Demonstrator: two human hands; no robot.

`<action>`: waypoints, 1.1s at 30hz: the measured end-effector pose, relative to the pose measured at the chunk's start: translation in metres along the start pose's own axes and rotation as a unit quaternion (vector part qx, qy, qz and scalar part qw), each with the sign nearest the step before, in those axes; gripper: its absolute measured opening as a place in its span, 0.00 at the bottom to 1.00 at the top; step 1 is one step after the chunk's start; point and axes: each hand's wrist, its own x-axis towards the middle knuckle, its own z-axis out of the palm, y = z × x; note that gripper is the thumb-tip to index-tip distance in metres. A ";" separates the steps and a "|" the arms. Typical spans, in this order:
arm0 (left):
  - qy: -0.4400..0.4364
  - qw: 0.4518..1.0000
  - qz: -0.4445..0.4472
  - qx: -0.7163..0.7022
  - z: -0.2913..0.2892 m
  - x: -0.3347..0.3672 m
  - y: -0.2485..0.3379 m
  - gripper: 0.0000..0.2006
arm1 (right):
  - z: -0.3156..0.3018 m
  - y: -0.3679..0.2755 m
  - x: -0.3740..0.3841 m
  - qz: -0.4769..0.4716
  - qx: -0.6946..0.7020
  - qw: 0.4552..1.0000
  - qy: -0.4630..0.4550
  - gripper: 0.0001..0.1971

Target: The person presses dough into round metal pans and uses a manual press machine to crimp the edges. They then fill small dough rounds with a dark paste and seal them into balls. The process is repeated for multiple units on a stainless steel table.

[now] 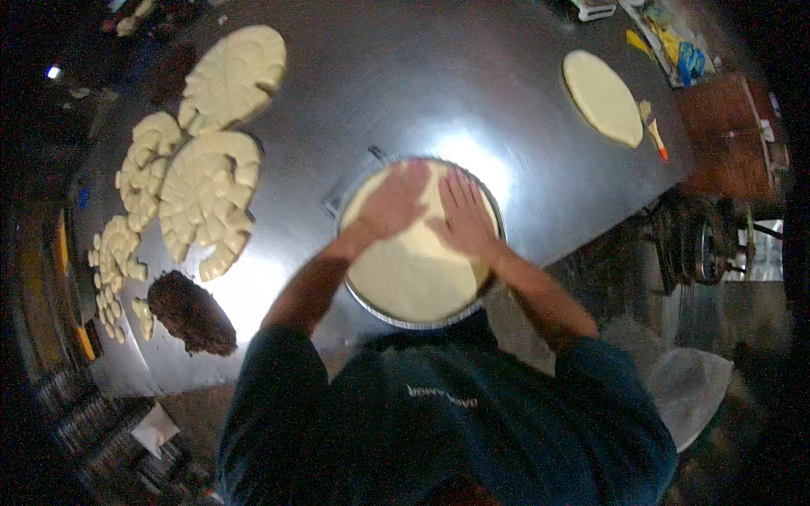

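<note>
Head view: segmented dough lies left of the round pan. Within its rim, a dough sheet spreads beneath my left hand, fingers outstretched but blurred, and right hand, fingers slightly apart. Right of the pan, roomy tabletop reaches a dough oval.

Grey metal table with white glare

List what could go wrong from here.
The left hand and right hand lie on the pale dough; uneven pressure might thin or tear it. The round pan sits near the edge of the metal table, so a hard push could shift it. The dark crumbly heap lies close to small dough pieces and might smear them.
</note>
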 end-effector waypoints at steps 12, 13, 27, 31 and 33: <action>-0.125 0.967 -0.219 0.031 -0.061 -0.048 0.047 0.33 | -0.014 0.008 -0.003 -0.006 0.011 1.000 -0.020 0.34; -0.193 0.954 -0.230 0.025 -0.077 -0.045 0.048 0.33 | -0.014 0.002 -0.014 0.030 -0.034 0.999 -0.002 0.33; 0.021 0.978 -0.205 0.033 -0.043 -0.072 0.056 0.29 | -0.005 -0.005 0.043 0.014 0.020 1.000 0.020 0.30; 0.070 0.994 -0.075 0.029 -0.046 -0.036 0.034 0.25 | -0.003 -0.030 0.028 0.056 -0.037 0.998 0.015 0.33; 0.077 0.996 -0.041 -0.011 -0.022 -0.019 0.013 0.28 | -0.005 -0.017 0.029 0.002 -0.025 1.000 -0.010 0.35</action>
